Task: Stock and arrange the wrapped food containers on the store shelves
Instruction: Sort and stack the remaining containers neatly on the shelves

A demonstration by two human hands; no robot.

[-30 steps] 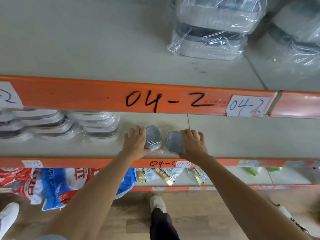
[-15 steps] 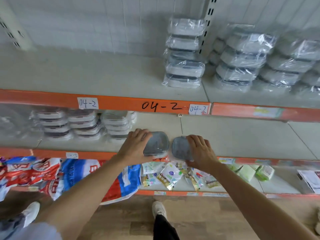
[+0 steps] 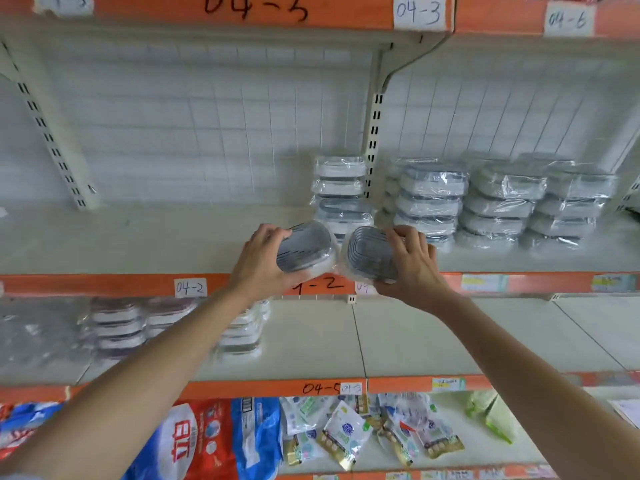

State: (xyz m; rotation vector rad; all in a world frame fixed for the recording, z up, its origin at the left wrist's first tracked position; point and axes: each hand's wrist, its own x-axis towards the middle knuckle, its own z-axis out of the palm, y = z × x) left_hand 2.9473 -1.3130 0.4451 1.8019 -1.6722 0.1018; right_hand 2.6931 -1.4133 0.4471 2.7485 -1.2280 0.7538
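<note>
Centre of the frame: the left hand (image 3: 261, 263) grips 1 wrapped container (image 3: 306, 247) and the right hand (image 3: 412, 268) grips a 2nd wrapped container (image 3: 370, 258), both tilted and almost touching. One second earlier both containers sat low on the 04-5 shelf (image 3: 450, 341); they now hang in front of the orange 04-2 shelf edge (image 3: 104, 284), level with the upper shelf. Judged from this, the lift is done and placement beside the stacked containers (image 3: 341, 195), right of centre, comes next.
</note>
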